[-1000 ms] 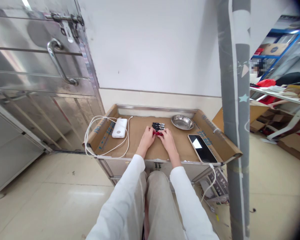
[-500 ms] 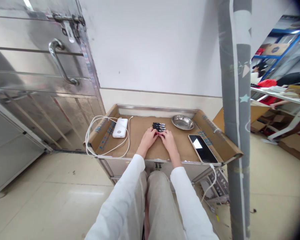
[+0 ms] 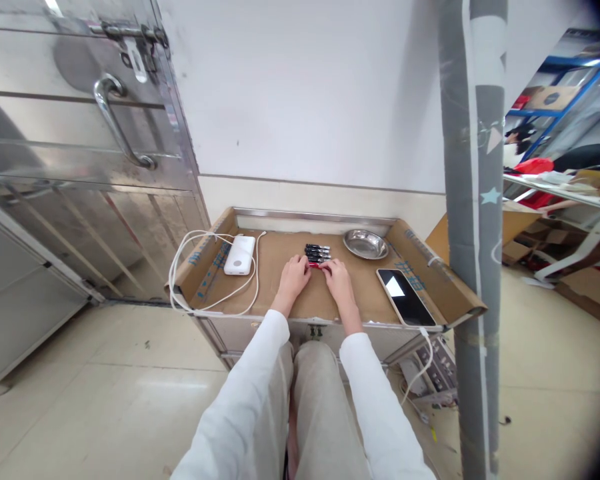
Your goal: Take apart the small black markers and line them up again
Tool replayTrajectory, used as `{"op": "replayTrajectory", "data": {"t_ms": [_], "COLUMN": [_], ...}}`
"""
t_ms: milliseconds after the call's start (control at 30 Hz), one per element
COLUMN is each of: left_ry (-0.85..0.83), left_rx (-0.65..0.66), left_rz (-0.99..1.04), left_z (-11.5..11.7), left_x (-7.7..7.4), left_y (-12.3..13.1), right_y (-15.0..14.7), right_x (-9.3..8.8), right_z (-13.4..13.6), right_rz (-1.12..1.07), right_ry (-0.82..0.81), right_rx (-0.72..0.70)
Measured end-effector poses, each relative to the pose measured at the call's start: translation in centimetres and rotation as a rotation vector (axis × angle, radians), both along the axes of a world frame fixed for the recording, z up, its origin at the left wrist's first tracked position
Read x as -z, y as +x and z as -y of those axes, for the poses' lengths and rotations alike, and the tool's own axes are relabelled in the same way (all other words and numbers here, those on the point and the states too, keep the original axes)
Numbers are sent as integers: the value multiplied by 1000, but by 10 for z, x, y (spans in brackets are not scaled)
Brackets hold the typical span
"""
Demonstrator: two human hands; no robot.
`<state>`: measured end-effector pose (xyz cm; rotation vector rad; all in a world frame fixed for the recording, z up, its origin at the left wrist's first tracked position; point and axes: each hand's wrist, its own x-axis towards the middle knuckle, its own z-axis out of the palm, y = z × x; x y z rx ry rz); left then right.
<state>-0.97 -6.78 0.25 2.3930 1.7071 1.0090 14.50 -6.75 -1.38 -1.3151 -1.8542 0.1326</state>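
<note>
Your left hand (image 3: 295, 277) and right hand (image 3: 337, 278) have parted slightly since half a second ago, baring the red pen (image 3: 315, 265) just nearside of the black pens (image 3: 319, 253). Both look pinched closed on its ends; I'd judge it not released.

A red pen (image 3: 314, 265) lies next to black pens (image 3: 318, 252) that turn silvery at one end. The brown cardboard (image 3: 275, 248) on the table bears blue lettering (image 3: 411, 279). The power bank (image 3: 240, 255) is white with a grey disc, its cable (image 3: 254, 293) white too; the dish (image 3: 365, 245) is shiny silver. A phone (image 3: 410, 300) shows a black screen with a white patch inside a pale edge. Sleeves (image 3: 240, 407) are white, trousers (image 3: 323, 400) beige. The grey pillar (image 3: 473, 267) carries white areas, a pale blue star and a pinkish triangle; the door (image 3: 70, 133) gleams silver, the wall (image 3: 305, 87) plain white, the floor (image 3: 145, 387) cream.
</note>
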Motion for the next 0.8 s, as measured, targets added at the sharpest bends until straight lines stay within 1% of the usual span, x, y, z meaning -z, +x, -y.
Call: {"op": "replayTrajectory", "data": {"t_ms": [100, 200, 433, 500, 600, 733, 800], "left_ry": [-3, 3, -8, 1, 9, 3, -21], "left_rx": [-2, -12, -51, -104, -238, -399, -428], "left_rz": [14, 5, -92, -97, -74, -56, -79], "left_z": [-1, -2, 1, 2, 0, -4, -6], "left_x": [1, 2, -3, -5, -6, -1, 3], "left_y": [-1, -1, 3, 4, 2, -1, -1], "right_y": [0, 1, -1, -4, -7, -6, -5], "right_x": [1, 2, -6, -9, -11, -6, -3], "right_z": [-1, -2, 0, 2, 5, 5, 5], "right_rz": [-42, -38, 165, 209, 265, 304, 304], "right_ry": [3, 0, 12, 30, 41, -3, -35], "right_rx": [25, 59, 203, 262, 386, 527, 546]}}
